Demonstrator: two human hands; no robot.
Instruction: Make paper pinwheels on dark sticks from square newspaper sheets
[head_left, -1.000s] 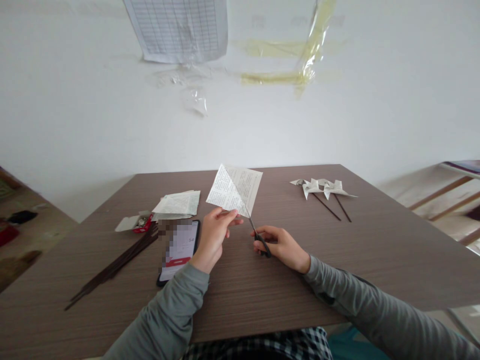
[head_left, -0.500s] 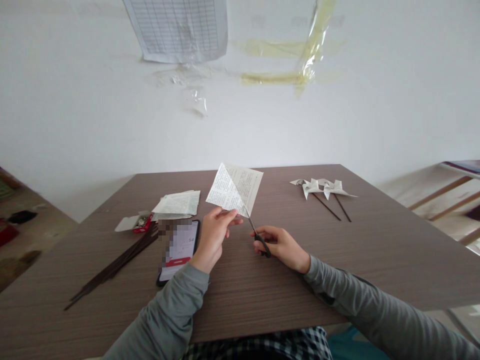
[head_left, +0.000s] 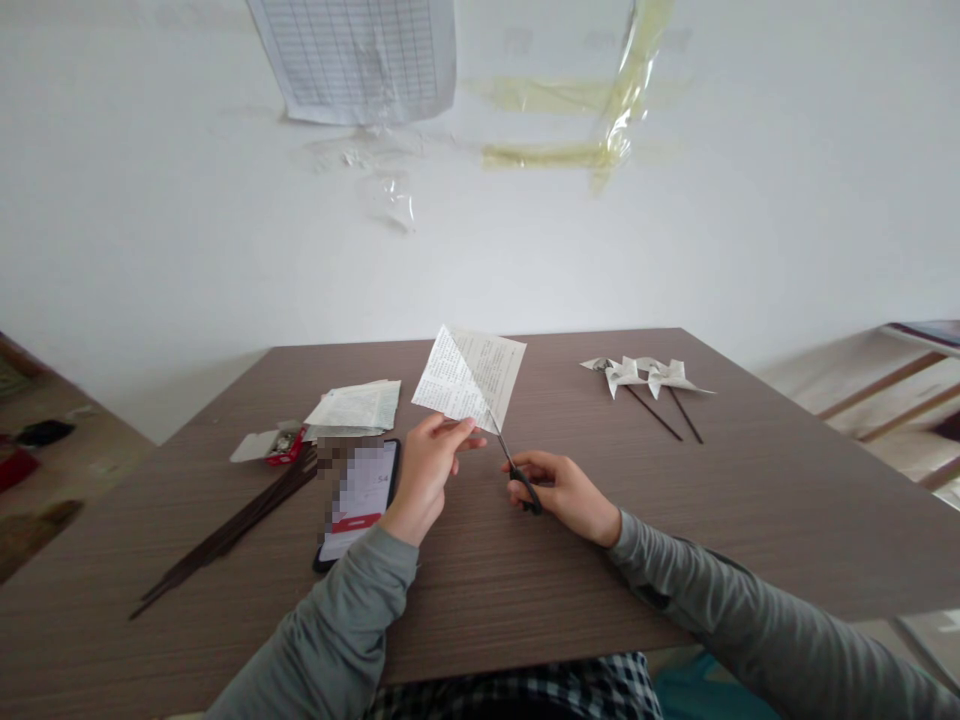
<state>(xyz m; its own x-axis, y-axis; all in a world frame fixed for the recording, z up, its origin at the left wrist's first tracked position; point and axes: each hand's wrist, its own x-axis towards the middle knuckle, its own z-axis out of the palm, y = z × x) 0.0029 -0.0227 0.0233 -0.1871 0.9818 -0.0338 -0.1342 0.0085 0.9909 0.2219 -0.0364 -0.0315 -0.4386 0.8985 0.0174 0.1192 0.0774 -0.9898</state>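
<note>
My left hand [head_left: 427, 470] pinches the lower corner of a folded sheet of printed paper [head_left: 469, 378] and holds it upright above the brown table [head_left: 525, 580]. My right hand [head_left: 562, 492] grips small black-handled scissors [head_left: 517, 470]. Their blades point up into the paper's bottom corner, just right of my left thumb.
A phone [head_left: 360, 500] lies by my left wrist. Beyond it sit a stack of printed sheets [head_left: 356, 408], a small red and white box [head_left: 274, 444] and a bundle of thin dark sticks [head_left: 225, 535]. Two paper pinwheels on sticks [head_left: 649, 380] lie at the far right.
</note>
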